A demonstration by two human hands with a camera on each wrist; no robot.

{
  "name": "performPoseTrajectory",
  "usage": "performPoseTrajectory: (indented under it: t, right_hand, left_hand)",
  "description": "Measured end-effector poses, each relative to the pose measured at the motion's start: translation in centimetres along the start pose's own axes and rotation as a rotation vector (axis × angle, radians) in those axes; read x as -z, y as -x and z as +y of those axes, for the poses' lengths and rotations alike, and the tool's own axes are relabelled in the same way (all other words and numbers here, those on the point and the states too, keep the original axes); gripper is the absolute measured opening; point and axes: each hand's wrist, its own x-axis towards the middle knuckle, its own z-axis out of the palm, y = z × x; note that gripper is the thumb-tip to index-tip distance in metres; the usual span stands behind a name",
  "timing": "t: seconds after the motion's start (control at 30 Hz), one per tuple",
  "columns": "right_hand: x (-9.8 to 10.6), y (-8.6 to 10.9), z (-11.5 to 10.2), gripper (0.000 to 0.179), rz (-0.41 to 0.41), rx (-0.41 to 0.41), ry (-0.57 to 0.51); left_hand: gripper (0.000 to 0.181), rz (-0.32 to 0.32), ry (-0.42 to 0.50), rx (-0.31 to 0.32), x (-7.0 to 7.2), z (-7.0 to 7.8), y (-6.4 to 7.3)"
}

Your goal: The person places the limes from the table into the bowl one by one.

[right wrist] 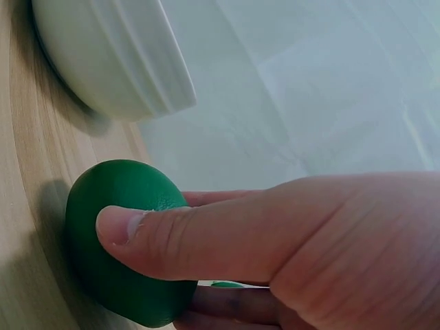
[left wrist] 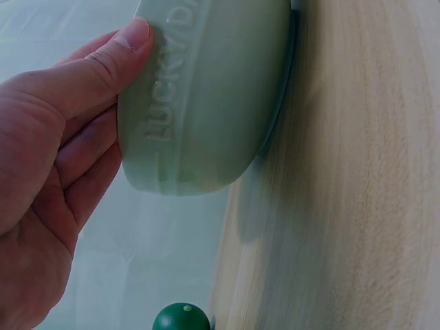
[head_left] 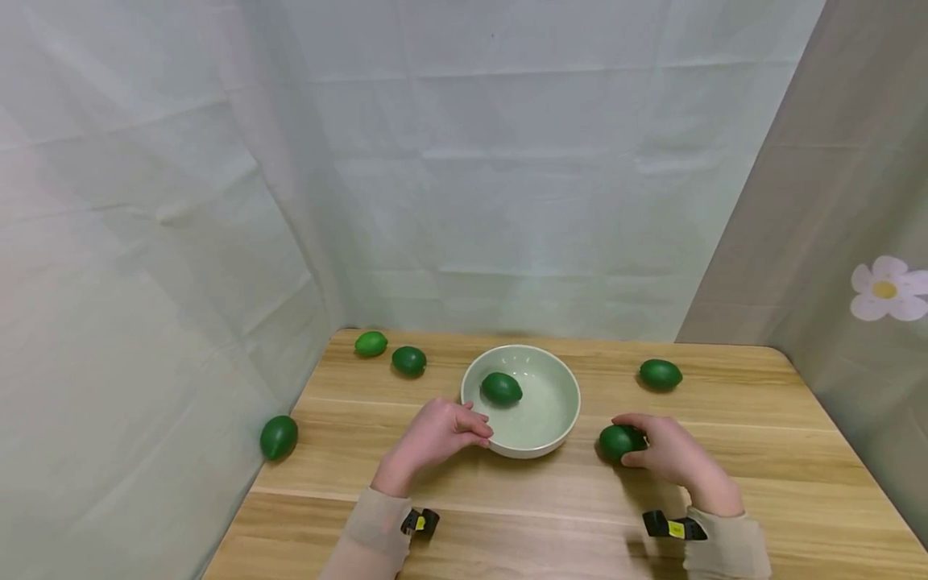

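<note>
A pale green bowl [head_left: 540,403] stands on the wooden table with one dark green lime [head_left: 502,389] inside it, toward the left. My left hand [head_left: 444,433] pinches the bowl's near-left rim. In the left wrist view its thumb [left wrist: 103,65] presses the outer wall, beside raised lettering, and the other fingers go over the rim. To the right of the bowl, my right hand [head_left: 667,453] grips another dark green lime [head_left: 619,442]. The right wrist view has the thumb [right wrist: 179,237] on the near side of this lime [right wrist: 127,185], with fingers partly hidden behind it.
Behind the right hand lies a dark green lime [head_left: 660,374]. At the back left are a brighter, smaller lime [head_left: 371,344] and a dark one [head_left: 409,361]. One more lime [head_left: 279,437] sits at the table's left edge. Pale cloth [head_left: 507,201] hangs behind the table [head_left: 348,459] and along its sides.
</note>
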Motion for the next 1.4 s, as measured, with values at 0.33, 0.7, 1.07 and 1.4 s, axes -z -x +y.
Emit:
performPoseTrajectory:
  t: [0.33, 0.7, 1.07, 1.4]
  right_hand:
    - [0.16, 0.04, 0.0, 0.056, -0.008, -0.011, 0.008]
    - [0.2, 0.05, 0.1, 0.056, 0.001, -0.019, 0.017]
    - [0.23, 0.11, 0.31, 0.056, 0.036, -0.009, 0.059]
    - [0.46, 0.27, 0.16, 0.057, 0.095, 0.017, 0.049]
  left_hand:
    - [0.012, -0.001, -0.005, -0.006, -0.04, -0.12, 0.0]
    - [0.012, 0.001, -0.003, -0.015, -0.1, -0.3, -0.02]
    - [0.012, 0.001, 0.004, -0.011, -0.15, -0.27, -0.01]
    - [0.012, 0.002, 0.001, -0.011, -0.11, -0.22, -0.03]
